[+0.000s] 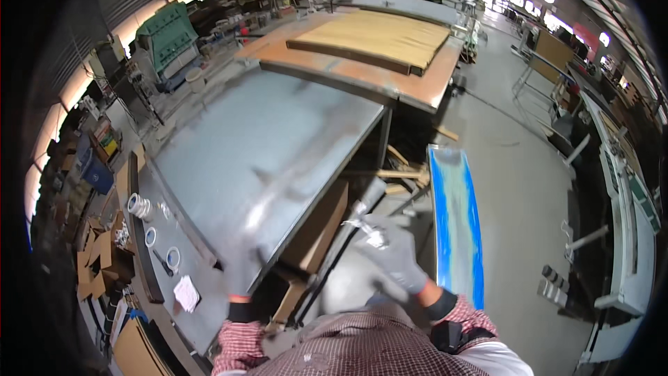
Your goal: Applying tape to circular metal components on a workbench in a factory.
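Note:
My right hand (398, 254), in a grey glove, is closed around a shiny, crumpled silvery thing (374, 237). It is beside the table's right edge, above the floor; what the thing is made of cannot be told. My left hand (243, 268), also gloved in grey, is at the near corner of a large metal-topped table (257, 125). Motion smears its fingers, so their pose does not show. The metal top is smooth and blue-grey, with bright reflections and some darker smudges.
A side shelf at left carries tape rolls (172, 259), a white cup (139, 206) and a crumpled white cloth (186, 294). Behind the table is an orange table (334, 66) with a yellow-topped panel (369, 35). A blue-edged board (456, 216) stands at right, near cardboard (327, 230).

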`<state>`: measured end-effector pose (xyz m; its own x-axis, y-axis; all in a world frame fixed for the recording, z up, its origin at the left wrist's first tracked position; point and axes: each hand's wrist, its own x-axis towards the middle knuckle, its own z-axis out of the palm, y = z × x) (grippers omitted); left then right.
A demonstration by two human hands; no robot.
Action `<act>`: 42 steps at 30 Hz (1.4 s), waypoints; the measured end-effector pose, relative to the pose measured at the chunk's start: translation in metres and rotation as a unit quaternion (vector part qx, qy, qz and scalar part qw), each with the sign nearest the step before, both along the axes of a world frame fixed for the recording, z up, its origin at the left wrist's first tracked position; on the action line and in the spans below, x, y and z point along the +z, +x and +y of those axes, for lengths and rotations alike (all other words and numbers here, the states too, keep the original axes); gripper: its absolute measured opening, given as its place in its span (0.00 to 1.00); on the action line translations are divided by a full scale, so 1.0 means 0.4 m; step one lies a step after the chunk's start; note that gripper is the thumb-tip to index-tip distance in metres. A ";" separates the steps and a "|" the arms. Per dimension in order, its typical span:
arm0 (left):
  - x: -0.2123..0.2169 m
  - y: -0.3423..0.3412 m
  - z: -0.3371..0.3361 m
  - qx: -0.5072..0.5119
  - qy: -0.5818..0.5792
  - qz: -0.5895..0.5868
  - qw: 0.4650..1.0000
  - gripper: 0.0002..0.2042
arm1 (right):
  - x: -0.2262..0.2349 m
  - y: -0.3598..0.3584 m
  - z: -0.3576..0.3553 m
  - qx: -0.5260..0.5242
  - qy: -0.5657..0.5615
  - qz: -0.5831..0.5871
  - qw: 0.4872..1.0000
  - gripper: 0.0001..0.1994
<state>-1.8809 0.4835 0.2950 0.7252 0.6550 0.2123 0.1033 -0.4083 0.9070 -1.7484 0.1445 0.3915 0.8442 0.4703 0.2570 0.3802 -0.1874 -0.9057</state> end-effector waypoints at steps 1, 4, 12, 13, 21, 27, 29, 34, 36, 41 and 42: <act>-0.051 -0.039 0.158 0.119 0.041 -0.012 0.992 0.22 | 0.015 0.107 -0.014 -0.028 0.063 -0.090 0.994 0.21; -0.314 -0.326 0.592 0.312 0.129 0.116 0.934 0.17 | 0.067 0.498 0.027 -0.090 0.040 -0.441 0.892 0.28; -0.369 -0.006 0.574 0.343 -0.156 0.181 0.909 0.19 | -0.422 1.184 -0.129 -0.050 -0.242 -0.085 0.965 0.25; -0.360 0.097 0.572 0.356 -0.113 0.182 0.910 0.16 | -0.448 1.196 -0.127 -0.044 -0.374 -0.089 0.922 0.23; -0.326 1.071 0.522 0.373 -0.105 0.020 0.922 0.13 | -0.668 1.239 -0.245 -0.124 -0.534 -0.082 0.832 0.08; -0.503 1.372 0.312 0.251 -0.384 -0.165 0.873 0.09 | -0.559 1.412 -0.455 -0.180 -0.616 0.113 0.759 0.15; -0.499 1.483 0.214 0.247 -0.336 -0.195 0.888 0.14 | -0.585 1.557 -0.434 -0.245 -0.560 0.009 0.792 0.18; -0.530 1.718 0.080 -0.014 -0.217 0.113 0.969 0.26 | -0.250 1.841 0.127 -0.098 -0.245 0.060 0.963 0.24; -0.498 1.821 0.020 -0.175 0.103 0.198 0.959 0.25 | -0.431 1.884 0.265 0.027 -0.210 0.042 0.976 0.35; -0.498 1.912 0.010 -0.179 -0.386 -0.076 0.902 0.25 | -0.354 1.782 0.433 0.094 -0.444 -0.076 0.888 0.54; -0.466 1.923 0.003 -0.175 -0.572 -0.088 0.797 0.25 | -0.350 1.770 0.418 0.068 -0.487 -0.128 0.861 0.54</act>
